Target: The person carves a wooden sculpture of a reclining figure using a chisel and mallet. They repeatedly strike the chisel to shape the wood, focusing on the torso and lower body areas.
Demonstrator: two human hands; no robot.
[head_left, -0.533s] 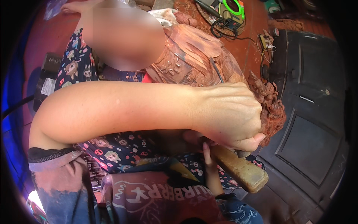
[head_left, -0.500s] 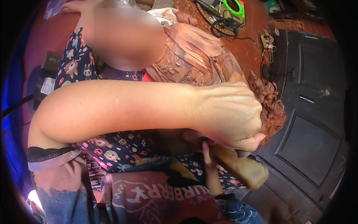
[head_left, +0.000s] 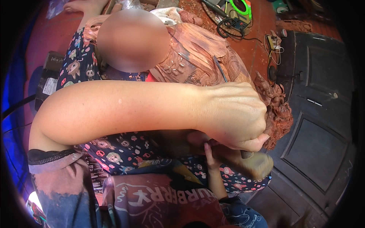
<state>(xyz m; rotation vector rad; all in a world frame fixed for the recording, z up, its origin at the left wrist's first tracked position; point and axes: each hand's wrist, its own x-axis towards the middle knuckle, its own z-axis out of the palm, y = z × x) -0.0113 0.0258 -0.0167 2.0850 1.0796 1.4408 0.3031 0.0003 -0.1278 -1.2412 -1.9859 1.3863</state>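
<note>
My left forearm crosses the picture from the left. My left hand (head_left: 237, 116) is closed in a fist around a chisel; its thin dark shank (head_left: 220, 69) shows beyond the knuckles and lies against a reddish carved wooden figure (head_left: 197, 49). The handle's butt (head_left: 247, 154) pokes out below the thumb. My right hand (head_left: 211, 157), partly hidden under the left wrist, is closed on a wooden mallet (head_left: 256, 167), whose thick, pale, blurred end is near the chisel's butt. Leaf-like relief and folds cover the carving. A blurred patch hides part of it.
A dark panelled door-like board (head_left: 321, 91) lies at the right. At the top are a control box with a coiled cord (head_left: 235, 23) and a green ring (head_left: 241, 5). Beside my left sleeve stand several slender metal tools (head_left: 96, 171). A dark box (head_left: 49, 76) is at the left.
The mallet has swung up slightly, its end now closer to the chisel's butt. My right hand has shifted a little; my left hand keeps its place on the chisel.
</note>
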